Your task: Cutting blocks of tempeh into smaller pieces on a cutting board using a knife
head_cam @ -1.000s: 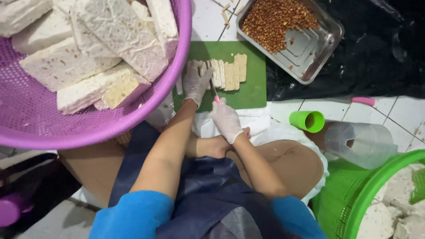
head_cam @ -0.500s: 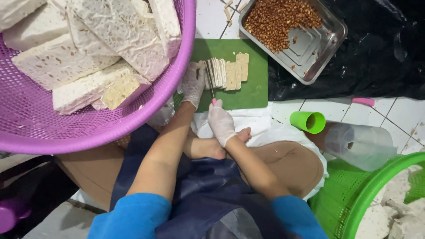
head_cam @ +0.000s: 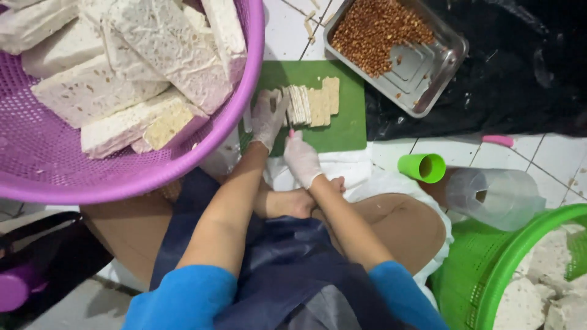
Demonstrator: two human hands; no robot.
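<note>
The fingers (head_cam: 274, 104) of the gloved left hand (head_cam: 267, 119) are spread and pressed down on the near end of a pale tempeh block (head_cam: 312, 102), steadying it, while the gloved right hand (head_cam: 301, 157) is curled shut around the pink handle of a knife (head_cam: 290, 125), whose blade rises to the cut face of the block. The block lies on a green cutting board (head_cam: 345, 125) set on a white tiled floor, in front of the seated person's crossed legs; its long axis runs left to right across the board, and its left part is already cut into thin upright slices standing side by side. Black plastic sheeting (head_cam: 520, 73) covers the floor to the right, and a steel tray (head_cam: 437, 73) of brown grains sits partly on it, just beyond the board. A purple basket (head_cam: 55, 177) heaped with whole white slabs fills the upper left. Nearer on the right stand a green cup (head_cam: 422, 168), a clear plastic jug (head_cam: 495, 195) on its side and a green basket (head_cam: 489, 269) holding more pieces.
</note>
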